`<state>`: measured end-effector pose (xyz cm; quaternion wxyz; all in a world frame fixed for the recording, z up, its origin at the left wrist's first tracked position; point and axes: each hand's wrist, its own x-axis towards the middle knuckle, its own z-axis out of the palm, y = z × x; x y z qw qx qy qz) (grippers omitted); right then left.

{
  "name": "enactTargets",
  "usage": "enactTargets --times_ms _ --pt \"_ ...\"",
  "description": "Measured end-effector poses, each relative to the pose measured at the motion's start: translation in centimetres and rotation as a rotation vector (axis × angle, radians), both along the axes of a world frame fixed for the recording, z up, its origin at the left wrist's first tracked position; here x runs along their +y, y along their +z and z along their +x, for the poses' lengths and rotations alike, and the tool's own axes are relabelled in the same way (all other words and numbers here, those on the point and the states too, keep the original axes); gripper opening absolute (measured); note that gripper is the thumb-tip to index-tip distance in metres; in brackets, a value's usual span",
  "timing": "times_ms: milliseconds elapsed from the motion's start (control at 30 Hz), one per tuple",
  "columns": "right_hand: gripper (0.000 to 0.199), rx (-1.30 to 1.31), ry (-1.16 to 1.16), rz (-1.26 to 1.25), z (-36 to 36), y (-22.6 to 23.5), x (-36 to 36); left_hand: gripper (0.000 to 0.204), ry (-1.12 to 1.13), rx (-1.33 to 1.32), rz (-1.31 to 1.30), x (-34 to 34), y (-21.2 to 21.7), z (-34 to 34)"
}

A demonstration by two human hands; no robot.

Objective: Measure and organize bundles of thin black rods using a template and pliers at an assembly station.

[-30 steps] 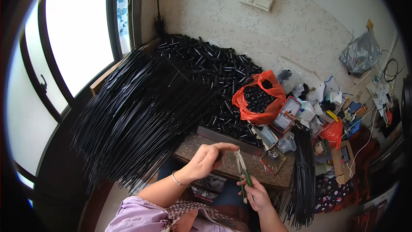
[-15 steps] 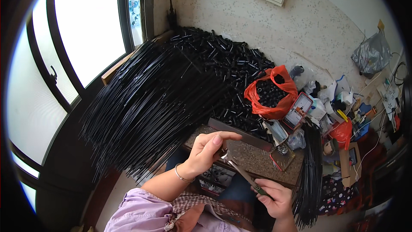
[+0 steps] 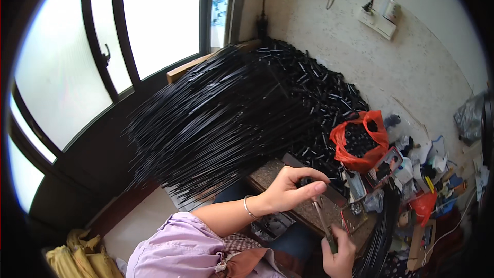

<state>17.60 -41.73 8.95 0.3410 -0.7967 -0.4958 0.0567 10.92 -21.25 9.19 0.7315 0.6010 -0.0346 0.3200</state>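
Above the near edge of the worktop [image 3: 270,172], my left hand [image 3: 288,190] curls its fingers round a small black part [image 3: 306,180], only partly visible. A metal bracelet [image 3: 249,207] circles that wrist. My right hand [image 3: 340,254], lower and to the right, grips a slim metal tool [image 3: 321,216] by its dark green handle. The tool slants up from it, and its upper end meets my left hand below the thumb. That tip is hidden, so I cannot tell the kind of tool. Behind my hands lies a heap of short black parts [image 3: 329,92].
A thick bundle of long black rods [image 3: 206,123] spreads across the left. An orange-red bag [image 3: 355,162] of small black pieces stands behind right. Beyond it lies clutter with a red bag [image 3: 424,207]. More black rods [image 3: 382,231] hang at right; yellow cloth [image 3: 80,257] lies lower left.
The view has swung left, so the surroundings sit further right. My left forefinger, stretched out before, is now bent closer to the thumb. The tool stands steeper, and a black part shows in my left hand.
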Motion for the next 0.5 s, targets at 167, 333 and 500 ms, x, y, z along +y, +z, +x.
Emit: enactTargets --times_ms 167,333,500 --pt "0.037 1.420 0.302 -0.033 -3.3 -7.3 -2.0 0.030 -0.100 -0.061 0.047 -0.5 -0.6 -0.7" --pt "0.042 0.012 -0.098 0.125 -0.6 -3.8 2.8 0.045 0.093 0.050 0.274 0.9 -1.7 -0.1" --pt "0.025 0.601 0.069 -0.130 0.5 -0.6 2.1 0.057 0.077 -0.062 0.249 2.2 -2.3 1.7"
